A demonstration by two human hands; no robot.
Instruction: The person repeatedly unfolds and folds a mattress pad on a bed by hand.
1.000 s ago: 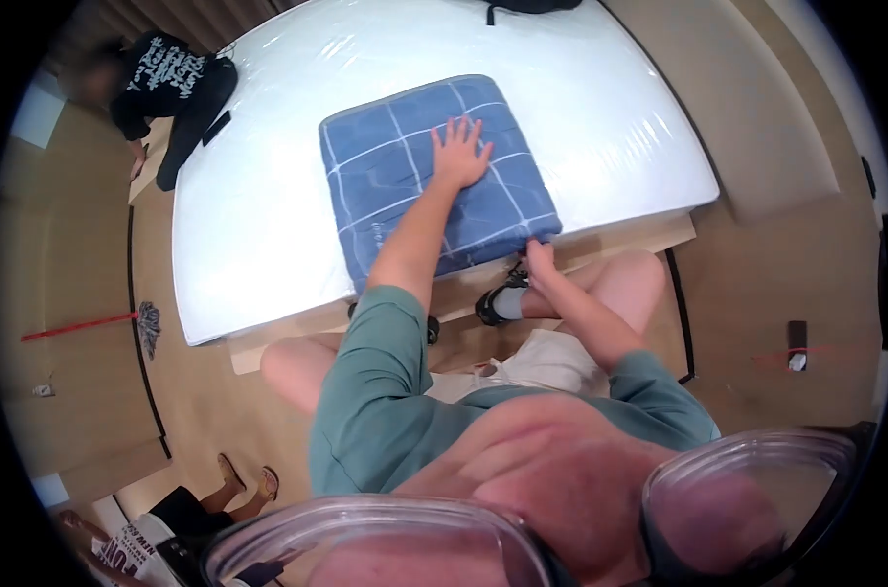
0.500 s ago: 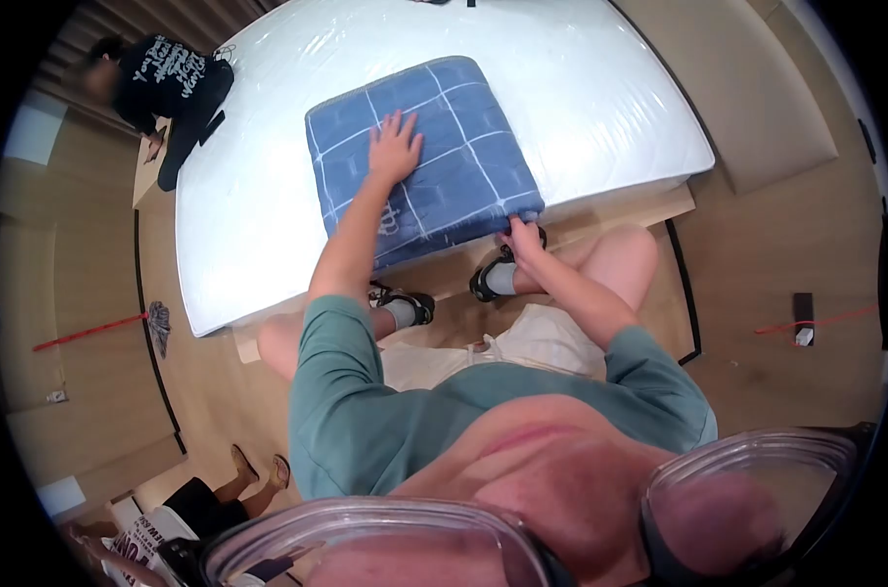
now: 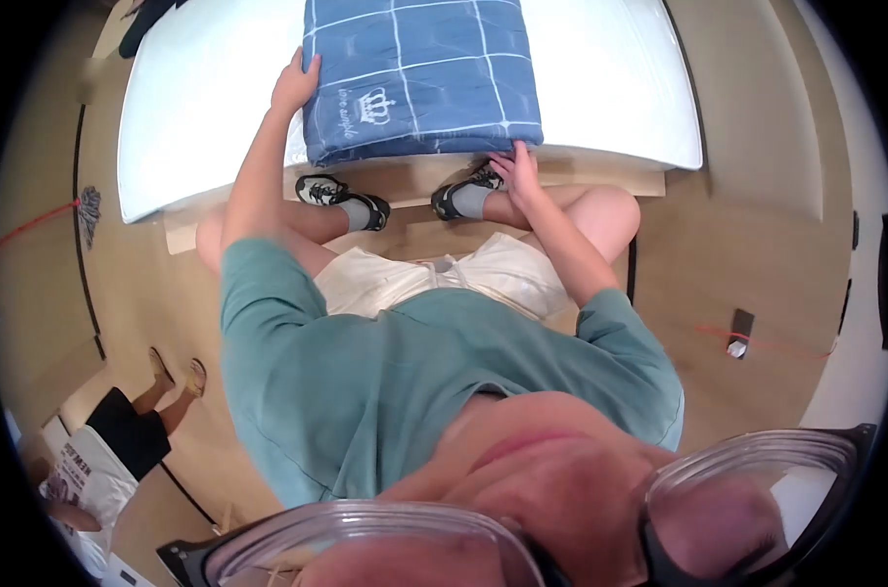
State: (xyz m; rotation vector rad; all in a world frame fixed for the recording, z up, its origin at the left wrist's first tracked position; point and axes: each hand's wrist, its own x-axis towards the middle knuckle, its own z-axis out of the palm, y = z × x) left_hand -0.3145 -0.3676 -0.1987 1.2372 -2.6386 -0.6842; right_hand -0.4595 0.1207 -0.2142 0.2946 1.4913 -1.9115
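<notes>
A folded blue quilt [image 3: 444,83] with white grid lines and a crown print lies on the mattress, its near edge at the mattress's front. My left hand [image 3: 295,86] rests along the quilt's left side, fingers stretched out and thumb near the edge. At the near right corner, my right hand [image 3: 519,174] touches the quilt's lower edge with its fingers apart. The quilt's far end is cut off by the top of the view.
The white, plastic-covered mattress [image 3: 209,108] spreads to both sides of the quilt. My shoes [image 3: 365,203] are just below its front edge. Another person [image 3: 121,440] stands at the lower left. A small dark object [image 3: 741,328] lies on the floor at right.
My left hand has gone from lying flat on top of the quilt to its left side. My right hand's fingers have spread at the corner. The view has tilted down toward my body.
</notes>
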